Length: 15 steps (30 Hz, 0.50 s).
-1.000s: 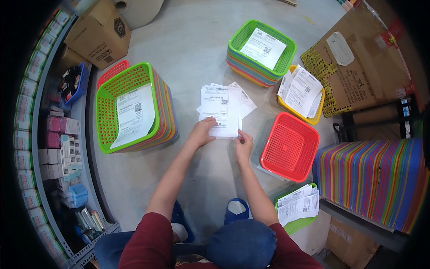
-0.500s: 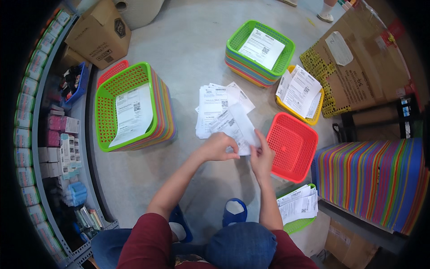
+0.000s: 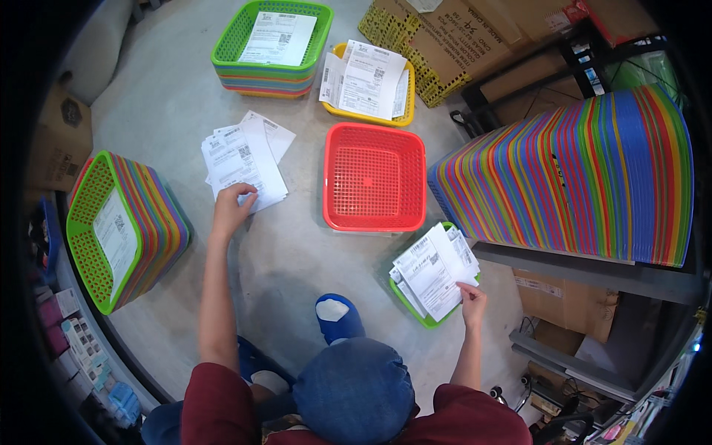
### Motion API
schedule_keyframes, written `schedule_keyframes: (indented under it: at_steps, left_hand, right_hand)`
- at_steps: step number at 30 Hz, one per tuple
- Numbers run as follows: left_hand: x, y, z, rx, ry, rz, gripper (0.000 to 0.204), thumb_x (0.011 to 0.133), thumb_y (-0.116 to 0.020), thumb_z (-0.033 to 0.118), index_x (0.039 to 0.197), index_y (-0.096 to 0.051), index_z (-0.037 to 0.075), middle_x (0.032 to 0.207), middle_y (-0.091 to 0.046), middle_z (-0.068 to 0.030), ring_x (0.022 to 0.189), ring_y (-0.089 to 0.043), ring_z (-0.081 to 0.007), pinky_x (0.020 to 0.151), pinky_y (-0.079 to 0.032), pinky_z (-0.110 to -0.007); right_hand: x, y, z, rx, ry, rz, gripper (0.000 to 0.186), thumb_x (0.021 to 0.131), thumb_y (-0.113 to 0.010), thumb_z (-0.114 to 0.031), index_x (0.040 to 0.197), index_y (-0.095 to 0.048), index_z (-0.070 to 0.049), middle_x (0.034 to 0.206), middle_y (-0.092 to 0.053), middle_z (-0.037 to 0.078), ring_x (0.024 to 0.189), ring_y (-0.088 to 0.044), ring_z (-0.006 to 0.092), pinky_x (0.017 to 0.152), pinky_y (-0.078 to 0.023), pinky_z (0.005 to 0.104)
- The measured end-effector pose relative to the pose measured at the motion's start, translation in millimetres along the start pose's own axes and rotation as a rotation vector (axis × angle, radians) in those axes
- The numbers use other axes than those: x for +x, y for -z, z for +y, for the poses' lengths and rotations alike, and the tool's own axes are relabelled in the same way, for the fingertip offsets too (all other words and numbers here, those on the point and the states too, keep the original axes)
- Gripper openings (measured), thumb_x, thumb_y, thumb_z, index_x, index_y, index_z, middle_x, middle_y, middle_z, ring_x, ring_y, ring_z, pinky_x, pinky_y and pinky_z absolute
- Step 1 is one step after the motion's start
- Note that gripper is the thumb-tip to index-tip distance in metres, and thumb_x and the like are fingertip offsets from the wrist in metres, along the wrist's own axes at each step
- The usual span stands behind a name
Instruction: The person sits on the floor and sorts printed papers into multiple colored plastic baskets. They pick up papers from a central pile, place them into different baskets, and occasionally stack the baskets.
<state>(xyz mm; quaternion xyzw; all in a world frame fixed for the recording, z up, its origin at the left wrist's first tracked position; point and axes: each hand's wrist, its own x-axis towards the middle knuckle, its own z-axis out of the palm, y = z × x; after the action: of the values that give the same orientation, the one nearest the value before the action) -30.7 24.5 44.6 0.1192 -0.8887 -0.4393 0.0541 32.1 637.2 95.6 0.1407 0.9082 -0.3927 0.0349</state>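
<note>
A loose pile of white printed sheets (image 3: 245, 153) lies on the grey floor, left of centre. My left hand (image 3: 234, 206) is at the pile's lower edge, thumb and fingers curled together in a pinch on the top sheet. Over at the lower right, my right hand (image 3: 472, 302) pinches the lower corner of a printed sheet (image 3: 431, 271). That sheet rests tilted on other papers in a small green basket (image 3: 428, 322). Between the two hands, farther off, stands a red basket (image 3: 374, 215) with no papers in it.
Papers lie in a yellow basket (image 3: 406, 104) and atop two stacks of baskets, one at the back (image 3: 268, 76) and one at the left (image 3: 153, 222). A long row of nested colourful baskets (image 3: 564, 182) fills the right side. Cardboard boxes (image 3: 475, 37) stand behind.
My view has turned to the right. My hands have moved apart: the right one carried a sheet to the green basket, while the left went to the floor pile.
</note>
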Motion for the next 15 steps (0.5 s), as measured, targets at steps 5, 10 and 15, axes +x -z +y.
schedule_keyframes:
  at_steps: [5,10,15]
  left_hand:
    - [2,6,-22,0.074,-0.002,0.090,0.013,0.077,-0.063,-0.001,0.088,-0.070,0.002,0.090,-0.070,-0.0144,0.087,-0.067,-0.0294,0.080,-0.051,-0.037]
    - [-3,15,-39,-0.027,-0.010,0.136,0.041,0.071,-0.051,-0.015,0.103,-0.067,0.004,0.099,-0.069,-0.0164,0.099,-0.064,-0.0330,0.087,-0.049,-0.038]
    - [-15,11,-42,-0.037,0.013,0.097,0.063,0.071,-0.046,-0.018,0.128,-0.052,0.008,0.111,-0.066,-0.0163,0.106,-0.063,-0.0319,0.090,-0.048,-0.036]
  right_hand:
    - [-7,-36,-37,-0.813,0.145,0.179,0.025,0.076,-0.069,-0.004,0.099,-0.074,-0.010,0.112,-0.058,0.018,0.098,-0.058,0.0292,0.078,-0.049,0.0366]
    - [-18,-110,-165,-0.257,0.532,0.134,0.026,0.076,-0.066,0.001,0.101,-0.071,-0.007,0.099,-0.061,0.014,0.094,-0.058,0.0260,0.081,-0.047,0.0358]
    - [-10,-278,-244,0.134,0.608,-0.553,0.027,0.079,-0.061,0.004,0.106,-0.065,-0.001,0.103,-0.061,0.014,0.090,-0.060,0.0230,0.073,-0.049,0.0286]
